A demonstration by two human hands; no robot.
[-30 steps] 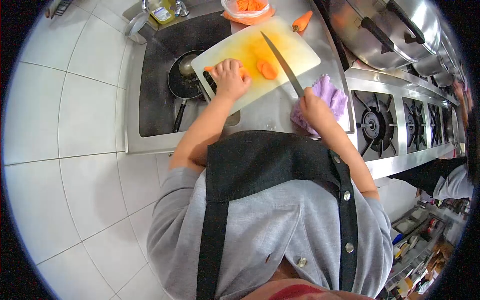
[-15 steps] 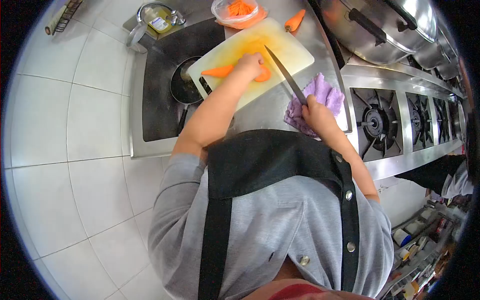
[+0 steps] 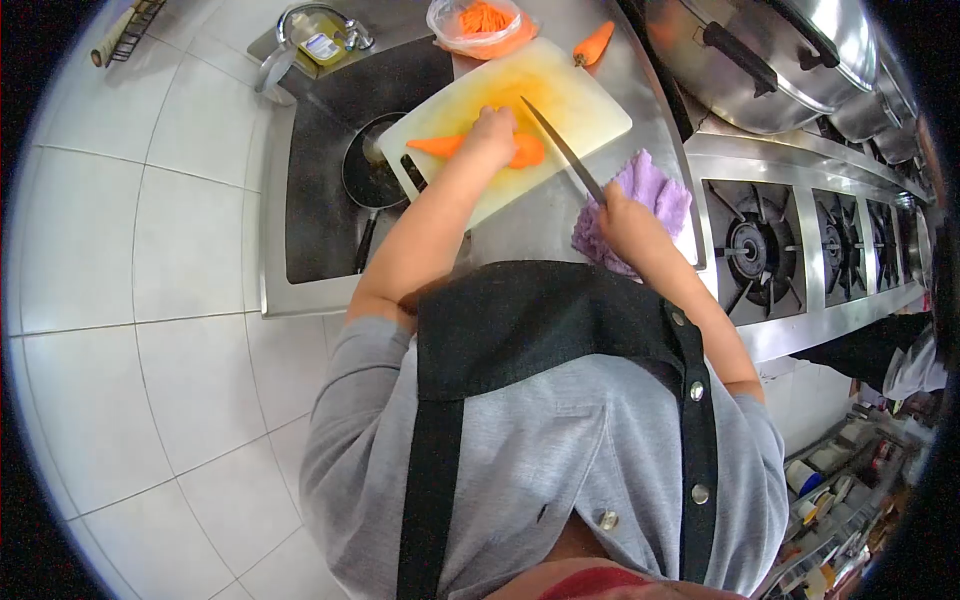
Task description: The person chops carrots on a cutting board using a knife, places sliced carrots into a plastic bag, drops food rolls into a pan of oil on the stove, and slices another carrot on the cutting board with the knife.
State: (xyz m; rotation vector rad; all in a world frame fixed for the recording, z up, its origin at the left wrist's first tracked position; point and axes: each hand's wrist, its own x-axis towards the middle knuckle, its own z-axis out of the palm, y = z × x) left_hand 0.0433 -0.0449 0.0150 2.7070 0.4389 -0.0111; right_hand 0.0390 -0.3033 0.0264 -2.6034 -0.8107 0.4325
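My right hand [image 3: 633, 226] grips a long kitchen knife [image 3: 566, 152] by its handle. The blade slants up and left above the board, its tip apart from the carrot. My left hand [image 3: 490, 138] is closed over an orange carrot [image 3: 436, 147] on the white cutting board [image 3: 590, 115]. The carrot's narrow end shows left of my wrist, and orange carrot pieces [image 3: 528, 152] lie just right of my fingers. My fingertips are partly hidden. Yellow-orange stains mark the board. A purple cloth [image 3: 648, 190] lies crumpled beneath and beside my right hand.
A plastic bag of shredded carrot [image 3: 484, 22] and a whole carrot [image 3: 594, 45] lie beyond the board. At left, a frying pan [image 3: 374, 165] rests in the dark sink area near a faucet [image 3: 357, 37]. Large pots [image 3: 760, 60] and gas burners [image 3: 750, 248] stand at right.
My left hand has shifted slightly left and up over the carrot. My right hand and the knife have moved a little to the left.
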